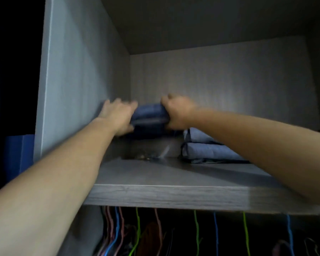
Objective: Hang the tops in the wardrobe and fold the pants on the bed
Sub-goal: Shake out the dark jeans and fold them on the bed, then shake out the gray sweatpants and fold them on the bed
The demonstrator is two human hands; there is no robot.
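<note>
Folded blue pants [149, 115] are held above the grey upper wardrobe shelf [155, 194], near its back left corner. My left hand [118, 117] grips their left end and my right hand [177, 113] grips their right end. Under them lies a darker folded garment [148, 133]. To the right, two folded light-blue pants [207, 148] are stacked on the shelf, partly hidden by my right forearm.
The wardrobe's left wall [78, 80] stands close to my left hand. Below the shelf hang several coloured hangers [137, 233] with dark clothes. A blue object [18, 156] shows outside the wardrobe at the left.
</note>
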